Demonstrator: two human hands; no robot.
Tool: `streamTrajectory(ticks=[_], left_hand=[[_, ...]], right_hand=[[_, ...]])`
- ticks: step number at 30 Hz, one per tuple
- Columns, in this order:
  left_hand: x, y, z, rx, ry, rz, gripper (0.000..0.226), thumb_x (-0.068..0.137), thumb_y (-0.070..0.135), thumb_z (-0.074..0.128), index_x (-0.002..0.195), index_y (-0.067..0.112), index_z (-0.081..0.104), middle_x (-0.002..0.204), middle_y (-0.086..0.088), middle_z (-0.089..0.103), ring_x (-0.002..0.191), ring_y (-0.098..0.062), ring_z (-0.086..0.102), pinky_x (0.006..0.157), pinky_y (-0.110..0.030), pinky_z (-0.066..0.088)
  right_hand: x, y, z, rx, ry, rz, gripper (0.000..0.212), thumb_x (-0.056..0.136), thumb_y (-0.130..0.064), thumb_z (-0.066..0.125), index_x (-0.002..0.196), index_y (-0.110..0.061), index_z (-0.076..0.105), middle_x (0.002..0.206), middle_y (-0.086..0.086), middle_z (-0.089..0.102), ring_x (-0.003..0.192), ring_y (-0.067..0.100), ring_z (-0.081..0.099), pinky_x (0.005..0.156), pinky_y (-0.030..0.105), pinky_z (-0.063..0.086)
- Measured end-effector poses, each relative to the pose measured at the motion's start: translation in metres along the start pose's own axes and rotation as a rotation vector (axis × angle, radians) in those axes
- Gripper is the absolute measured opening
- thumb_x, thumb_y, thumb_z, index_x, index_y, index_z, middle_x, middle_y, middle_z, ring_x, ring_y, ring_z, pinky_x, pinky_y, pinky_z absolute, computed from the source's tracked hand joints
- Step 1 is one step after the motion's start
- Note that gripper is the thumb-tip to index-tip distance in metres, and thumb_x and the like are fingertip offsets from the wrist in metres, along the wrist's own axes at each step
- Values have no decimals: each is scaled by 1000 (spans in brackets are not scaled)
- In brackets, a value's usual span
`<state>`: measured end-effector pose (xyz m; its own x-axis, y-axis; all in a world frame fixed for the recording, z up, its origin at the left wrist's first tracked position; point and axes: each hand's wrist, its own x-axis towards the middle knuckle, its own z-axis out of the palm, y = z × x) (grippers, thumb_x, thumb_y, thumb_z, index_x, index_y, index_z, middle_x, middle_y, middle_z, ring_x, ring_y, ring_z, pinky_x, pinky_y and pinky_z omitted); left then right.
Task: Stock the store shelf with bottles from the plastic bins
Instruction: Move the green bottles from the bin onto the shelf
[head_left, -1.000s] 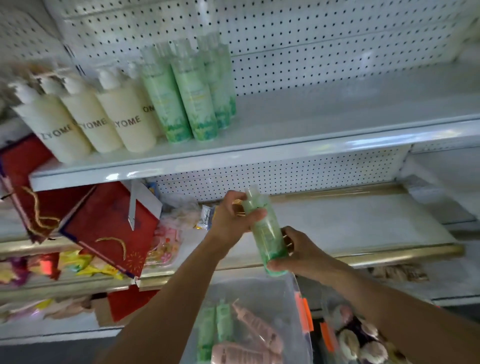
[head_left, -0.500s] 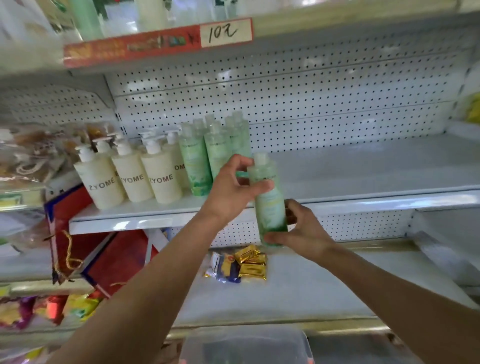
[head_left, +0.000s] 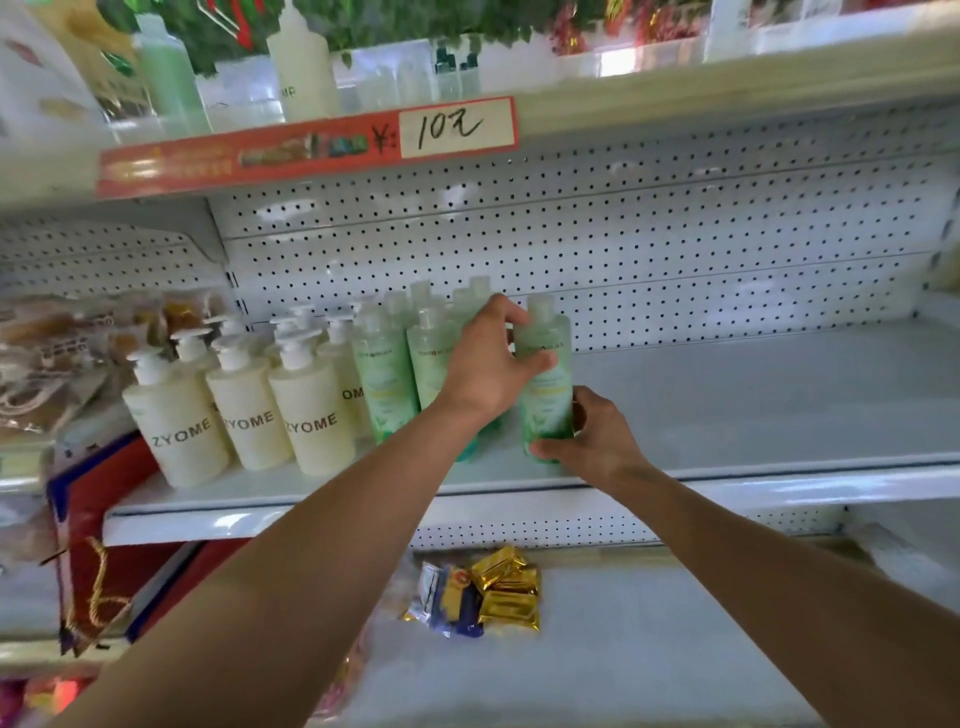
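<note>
Beside shelved green bottles (head_left: 387, 374), both hands (head_left: 488, 364) grip another bottle (head_left: 545, 379).

**Colours on the shelves**

Pale green bottle (head_left: 545, 384) darkening to teal at its base. Cream pump bottles (head_left: 306, 415) lettered ZYOME in dark grey. White pegboard back panel (head_left: 675, 249) dotted with black holes. Red price strip (head_left: 306, 150) with white tag. Gold foil packets (head_left: 509, 592).

Open shelf (head_left: 753, 405) stretches right of the held bottle (head_left: 545, 384); green bottles (head_left: 387, 374) crowd its left.
</note>
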<state>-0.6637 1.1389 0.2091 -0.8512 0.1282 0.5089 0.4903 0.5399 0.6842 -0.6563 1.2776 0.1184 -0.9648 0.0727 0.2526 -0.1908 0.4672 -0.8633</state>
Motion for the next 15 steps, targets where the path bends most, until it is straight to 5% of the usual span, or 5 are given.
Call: streamTrajectory(ticks=[3, 7, 15], left_hand=[[17, -5, 9, 218, 18, 88, 43, 77, 25, 79, 110, 10, 56, 114, -1, 58, 104, -19, 58, 89, -35, 50], [40, -8, 15, 434, 25, 121, 44, 79, 31, 76, 111, 9, 54, 112, -4, 57, 98, -23, 58, 77, -29, 44], [78, -11, 27, 606, -31, 65, 43, 86, 26, 70, 115, 4, 48, 116, -12, 56, 103, -29, 58, 74, -29, 37]], right_hand=[[19, 7, 1, -24, 10, 0, 55, 64, -16, 84, 111, -17, 57, 94, -4, 66, 82, 9, 62, 68, 24, 51], [45, 12, 5, -71, 9, 15, 52, 64, -19, 82, 108, -19, 55, 95, -4, 65, 85, 13, 63, 75, 34, 56], [83, 18, 13, -73, 15, 60, 47, 63, -21, 81, 100, -22, 53, 87, -11, 61, 78, 6, 60, 65, 25, 50]])
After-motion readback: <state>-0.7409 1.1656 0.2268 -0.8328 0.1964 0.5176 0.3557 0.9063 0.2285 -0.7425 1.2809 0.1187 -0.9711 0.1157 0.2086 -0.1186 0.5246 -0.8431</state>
